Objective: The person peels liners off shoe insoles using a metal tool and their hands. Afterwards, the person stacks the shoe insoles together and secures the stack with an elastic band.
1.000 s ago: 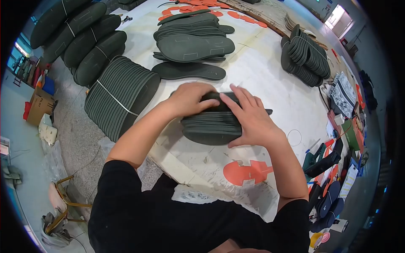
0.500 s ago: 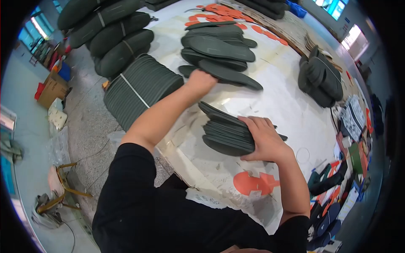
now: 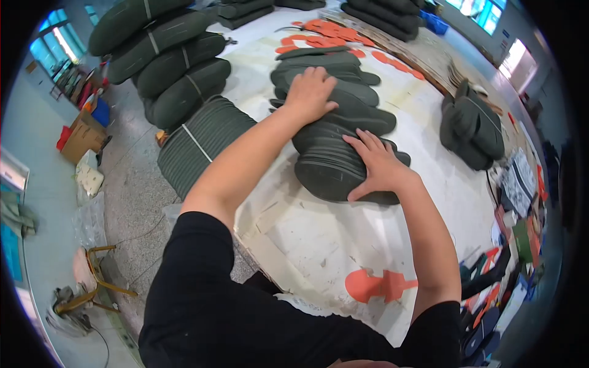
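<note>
Dark grey-green shoe insoles lie in a loose, overlapping pile (image 3: 359,93) on the white table. My left hand (image 3: 311,95) rests over the near-left part of this pile with its fingers spread out flat. Right against the pile's near end, a tighter stack of insoles (image 3: 328,175) leans on its side. My right hand (image 3: 383,168) grips that stack from the right, with the fingers over its top and the thumb low at the front. The undersides of both palms are hidden.
To the left lies a strapped bundle of insoles (image 3: 205,144), with taller strapped bundles (image 3: 178,55) behind it. Another bundle (image 3: 472,126) is at the right. Orange cut-out sheets (image 3: 334,30) lie at the back, and an orange piece (image 3: 374,286) near the front edge.
My right hand has moved the stack away from me, up against the pile. My left hand has let go of the insole it held and now lies spread on the pile.
</note>
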Demonstrator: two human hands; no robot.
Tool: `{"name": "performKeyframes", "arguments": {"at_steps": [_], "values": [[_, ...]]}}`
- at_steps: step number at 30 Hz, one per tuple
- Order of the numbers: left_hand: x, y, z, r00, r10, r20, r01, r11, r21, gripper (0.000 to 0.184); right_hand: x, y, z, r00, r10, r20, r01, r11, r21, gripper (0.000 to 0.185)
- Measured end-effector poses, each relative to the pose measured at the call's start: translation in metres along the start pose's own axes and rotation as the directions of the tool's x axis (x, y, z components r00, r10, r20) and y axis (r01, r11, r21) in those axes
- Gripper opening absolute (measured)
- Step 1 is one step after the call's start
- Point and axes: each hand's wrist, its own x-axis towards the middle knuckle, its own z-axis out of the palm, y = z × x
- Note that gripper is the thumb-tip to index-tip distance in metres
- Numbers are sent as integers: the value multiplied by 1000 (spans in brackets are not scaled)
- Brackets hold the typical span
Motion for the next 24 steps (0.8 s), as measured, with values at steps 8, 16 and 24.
{"name": "performKeyframes", "arguments": {"at_steps": [8, 16, 24], "values": [[43, -19, 3, 956, -218, 194, 215, 976, 36, 109, 16, 4, 0, 999, -5, 40, 3, 999, 41, 127], [29, -13, 12, 965, -145, 218, 143, 989, 25, 71, 8, -4, 1, 999, 43, 25, -45, 994, 98, 125], [13, -25, -16, 998, 34, -53, -37, 998, -56, 43, 12, -1, 0, 998, 67, -1, -66, 998, 22, 118]]}}
